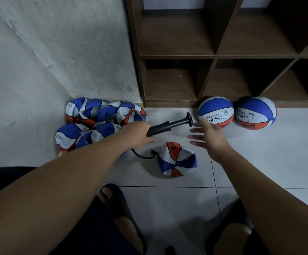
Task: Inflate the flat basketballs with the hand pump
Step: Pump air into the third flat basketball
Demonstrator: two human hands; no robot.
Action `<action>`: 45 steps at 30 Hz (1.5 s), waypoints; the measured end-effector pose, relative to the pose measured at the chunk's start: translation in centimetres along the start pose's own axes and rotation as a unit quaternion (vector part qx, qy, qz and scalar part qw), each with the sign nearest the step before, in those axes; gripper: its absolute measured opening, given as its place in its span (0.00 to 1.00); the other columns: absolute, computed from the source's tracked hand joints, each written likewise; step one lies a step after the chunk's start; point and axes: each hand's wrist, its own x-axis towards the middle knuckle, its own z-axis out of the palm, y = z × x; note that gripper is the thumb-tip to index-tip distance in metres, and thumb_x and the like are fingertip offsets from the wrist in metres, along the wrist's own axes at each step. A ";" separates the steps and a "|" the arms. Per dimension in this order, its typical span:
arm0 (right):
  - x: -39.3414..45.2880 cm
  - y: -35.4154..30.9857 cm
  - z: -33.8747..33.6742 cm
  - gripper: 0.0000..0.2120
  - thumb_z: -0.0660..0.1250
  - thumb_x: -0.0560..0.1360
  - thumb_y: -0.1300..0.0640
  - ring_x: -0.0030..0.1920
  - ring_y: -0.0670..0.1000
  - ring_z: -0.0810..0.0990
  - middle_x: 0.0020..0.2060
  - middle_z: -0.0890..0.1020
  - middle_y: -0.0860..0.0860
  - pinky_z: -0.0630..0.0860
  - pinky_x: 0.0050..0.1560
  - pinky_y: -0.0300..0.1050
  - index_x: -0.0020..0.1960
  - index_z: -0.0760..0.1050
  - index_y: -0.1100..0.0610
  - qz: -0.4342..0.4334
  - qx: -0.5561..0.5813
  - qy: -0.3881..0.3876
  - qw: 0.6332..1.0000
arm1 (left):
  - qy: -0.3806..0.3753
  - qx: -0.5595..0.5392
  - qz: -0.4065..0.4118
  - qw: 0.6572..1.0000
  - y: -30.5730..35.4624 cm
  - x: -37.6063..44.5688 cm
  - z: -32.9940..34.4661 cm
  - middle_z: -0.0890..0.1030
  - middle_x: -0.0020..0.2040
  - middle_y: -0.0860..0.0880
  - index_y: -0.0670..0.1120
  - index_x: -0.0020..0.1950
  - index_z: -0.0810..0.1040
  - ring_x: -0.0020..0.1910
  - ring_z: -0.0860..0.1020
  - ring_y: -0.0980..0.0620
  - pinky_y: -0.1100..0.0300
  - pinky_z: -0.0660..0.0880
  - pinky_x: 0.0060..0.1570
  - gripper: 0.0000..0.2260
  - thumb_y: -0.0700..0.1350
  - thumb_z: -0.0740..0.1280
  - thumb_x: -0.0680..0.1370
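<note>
My left hand (138, 132) grips the light, rigid hand pump (169, 125) by its barrel; my right hand (207, 134) hangs released near the T-handle. The limp flat basketball (176, 160) lies floppy on the floor below; I'd steady it beside the valve.

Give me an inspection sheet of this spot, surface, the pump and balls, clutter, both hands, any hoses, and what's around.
Surface: pale tiled floor.
Job's things: black hand pump; one flat basketball alone on the tiles; pile of flat balls in the corner; two inflated balls against the shelf base.
Clutter: nothing seen.
Hands: left hand grips the pump barrel; right hand spread, holding nothing, near the handle.
Cables: black hose curls toward the lone flat ball.
Surroundings: white wall; brown cubby shelf, visible compartments bare.
</note>
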 end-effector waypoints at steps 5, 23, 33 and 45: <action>-2.7 -1.8 1.5 0.25 0.59 0.85 0.34 0.41 0.55 0.82 0.47 0.82 0.52 0.83 0.43 0.53 0.62 0.80 0.55 -0.077 -0.116 -0.019 0.990 | 0.008 0.073 0.057 0.996 2.5 0.2 0.3 0.79 0.41 0.54 0.55 0.53 0.78 0.38 0.79 0.52 0.56 0.71 0.34 0.12 0.62 0.71 0.81; -3.1 0.2 1.7 0.09 0.59 0.83 0.56 0.40 0.57 0.68 0.38 0.71 0.56 0.68 0.43 0.55 0.52 0.73 0.61 -0.070 -0.142 0.105 0.982 | 0.046 0.077 0.070 0.993 2.1 -1.2 0.5 0.79 0.36 0.52 0.55 0.40 0.72 0.33 0.79 0.51 0.54 0.75 0.32 0.15 0.59 0.67 0.83; -3.9 -0.1 3.7 0.12 0.58 0.87 0.53 0.37 0.53 0.73 0.36 0.73 0.54 0.70 0.40 0.52 0.49 0.75 0.57 -0.118 -0.147 0.104 0.977 | 0.094 0.123 0.084 0.984 4.2 -2.0 -0.1 0.76 0.38 0.53 0.53 0.49 0.74 0.35 0.78 0.50 0.56 0.66 0.31 0.08 0.54 0.67 0.84; -3.2 -2.1 0.9 0.09 0.64 0.84 0.58 0.29 0.52 0.65 0.32 0.68 0.54 0.61 0.30 0.46 0.45 0.71 0.56 -0.038 -0.085 -0.002 0.996 | 0.085 0.089 0.100 0.987 1.4 -1.3 -0.6 0.78 0.36 0.55 0.57 0.45 0.75 0.33 0.77 0.55 0.57 0.70 0.31 0.10 0.60 0.69 0.82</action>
